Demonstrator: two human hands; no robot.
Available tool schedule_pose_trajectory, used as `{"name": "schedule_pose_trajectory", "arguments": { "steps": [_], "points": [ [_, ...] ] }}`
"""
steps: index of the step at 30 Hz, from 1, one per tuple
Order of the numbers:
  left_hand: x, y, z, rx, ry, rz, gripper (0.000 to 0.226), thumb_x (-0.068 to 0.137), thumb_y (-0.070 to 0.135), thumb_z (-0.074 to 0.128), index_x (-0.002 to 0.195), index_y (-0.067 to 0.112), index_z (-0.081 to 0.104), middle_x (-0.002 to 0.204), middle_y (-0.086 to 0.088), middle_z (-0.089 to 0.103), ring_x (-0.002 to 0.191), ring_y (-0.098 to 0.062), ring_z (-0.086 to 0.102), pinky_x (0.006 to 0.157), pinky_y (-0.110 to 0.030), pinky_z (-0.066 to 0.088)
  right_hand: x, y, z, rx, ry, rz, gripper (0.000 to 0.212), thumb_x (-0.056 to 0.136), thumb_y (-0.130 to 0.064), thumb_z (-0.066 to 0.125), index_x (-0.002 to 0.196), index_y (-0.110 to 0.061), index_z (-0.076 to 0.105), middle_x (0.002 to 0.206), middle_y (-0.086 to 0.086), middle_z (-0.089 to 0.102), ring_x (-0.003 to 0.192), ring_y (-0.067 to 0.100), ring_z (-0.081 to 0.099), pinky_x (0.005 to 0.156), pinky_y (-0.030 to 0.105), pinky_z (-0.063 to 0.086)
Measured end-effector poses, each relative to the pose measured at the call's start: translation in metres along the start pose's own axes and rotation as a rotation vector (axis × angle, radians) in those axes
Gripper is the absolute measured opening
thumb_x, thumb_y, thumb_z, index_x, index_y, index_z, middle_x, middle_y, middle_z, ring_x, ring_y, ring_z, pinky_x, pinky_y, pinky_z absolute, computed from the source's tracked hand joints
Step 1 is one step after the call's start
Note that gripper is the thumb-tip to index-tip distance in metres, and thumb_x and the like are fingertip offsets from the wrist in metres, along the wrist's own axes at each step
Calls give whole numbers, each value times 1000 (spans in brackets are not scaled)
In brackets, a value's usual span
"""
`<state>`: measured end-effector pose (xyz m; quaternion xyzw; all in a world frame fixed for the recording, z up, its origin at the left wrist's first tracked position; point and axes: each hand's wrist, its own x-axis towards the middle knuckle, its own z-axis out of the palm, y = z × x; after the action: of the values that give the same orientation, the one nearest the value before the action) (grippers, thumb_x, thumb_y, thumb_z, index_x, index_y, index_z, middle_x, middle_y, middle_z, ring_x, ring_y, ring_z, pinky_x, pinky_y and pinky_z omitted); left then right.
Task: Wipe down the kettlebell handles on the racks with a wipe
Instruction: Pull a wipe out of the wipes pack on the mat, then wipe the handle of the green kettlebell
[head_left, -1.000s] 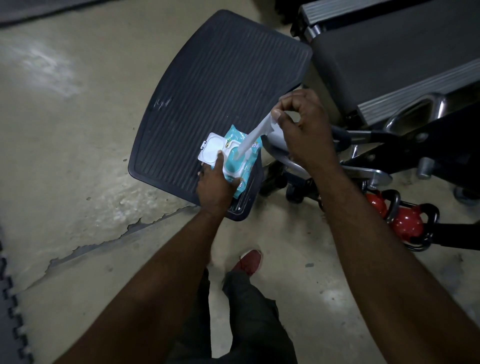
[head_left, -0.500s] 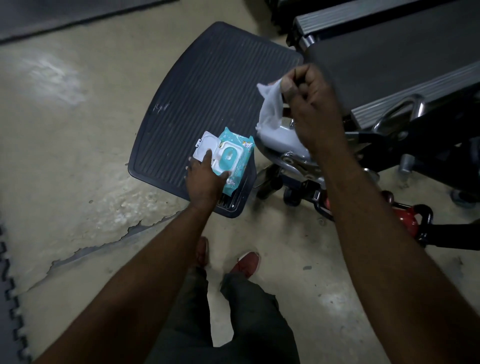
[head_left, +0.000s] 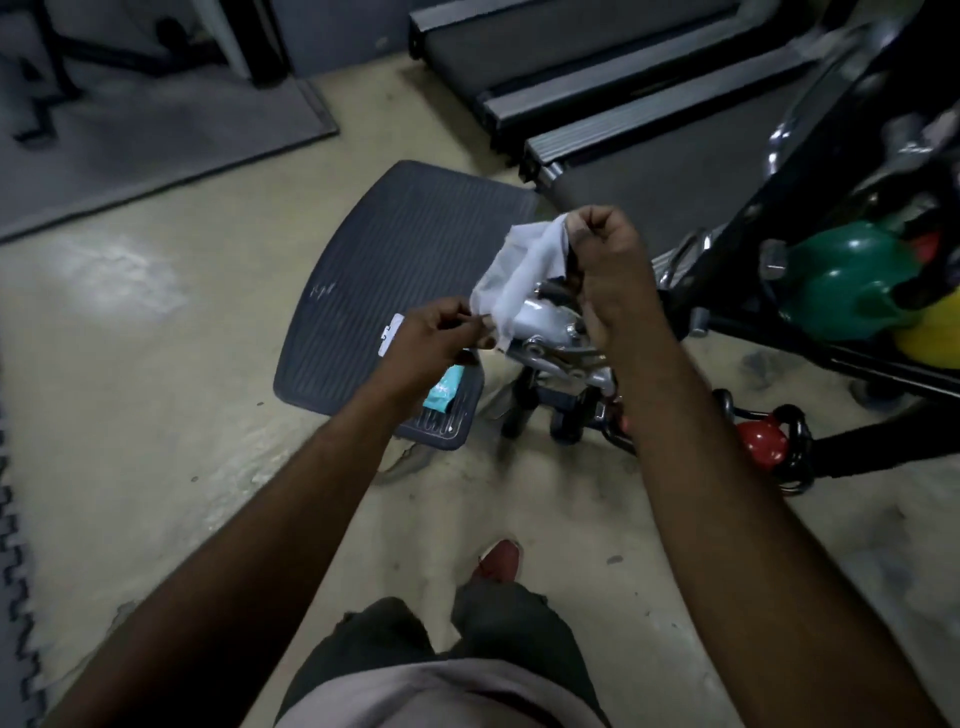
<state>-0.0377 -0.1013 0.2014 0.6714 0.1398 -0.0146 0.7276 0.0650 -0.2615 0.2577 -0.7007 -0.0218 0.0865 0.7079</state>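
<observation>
A white wipe (head_left: 522, 275) hangs stretched between both hands in mid-air. My right hand (head_left: 605, 260) pinches its upper corner and my left hand (head_left: 434, 338) pinches its lower edge. The teal wipe pack (head_left: 441, 393) lies on the ribbed black platform (head_left: 395, 260), mostly hidden under my left hand, its white lid (head_left: 390, 332) flipped up. A green kettlebell (head_left: 841, 280) and a yellow one (head_left: 930, 338) sit on the black rack (head_left: 810, 171) at the right. A red kettlebell (head_left: 761, 441) with a black handle sits low near the floor.
Treadmill decks (head_left: 623, 104) lie behind the platform. Silver metal hardware and dark wheels (head_left: 561, 358) stand below my hands. A grey floor mat (head_left: 156, 130) covers the far left. My legs and a red shoe (head_left: 498, 561) are below on the concrete floor.
My left hand has let go of the pack and risen to pinch the wipe's lower edge. The wipe is now spread between both hands. The view has tilted up, showing the rack's kettlebells.
</observation>
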Motion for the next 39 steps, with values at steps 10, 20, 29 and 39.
{"name": "schedule_pose_trajectory", "arguments": {
  "steps": [10,20,29,39],
  "points": [
    [-78,60,23,-500,-238,58,13,97,5,53,99,7,66,100,-13,69,95,-23,69,82,-29,56,-150,0,-21,111,-19,235,23,98,-2,48,99,-16,66,86,-1,73,78,13,71,74,33,57],
    [-148,67,86,-393,-363,29,10,87,14,66,93,11,74,104,-14,73,100,-23,71,88,-33,56,-230,-13,-70,97,142,148,10,95,-14,62,93,-14,71,84,3,73,80,17,66,78,30,54],
    [-140,46,181,55,-332,139,15,81,20,79,96,20,76,91,-6,75,81,-20,67,75,-44,55,-229,-31,-182,215,200,28,26,96,3,47,98,-12,68,80,2,71,70,10,66,62,22,54],
    [-118,37,334,10,-204,240,14,83,3,74,89,15,77,79,4,76,71,-7,66,72,-25,51,-213,-19,-316,161,120,58,21,95,-5,55,103,-17,71,91,-3,74,81,11,67,61,18,52]
  ]
}}
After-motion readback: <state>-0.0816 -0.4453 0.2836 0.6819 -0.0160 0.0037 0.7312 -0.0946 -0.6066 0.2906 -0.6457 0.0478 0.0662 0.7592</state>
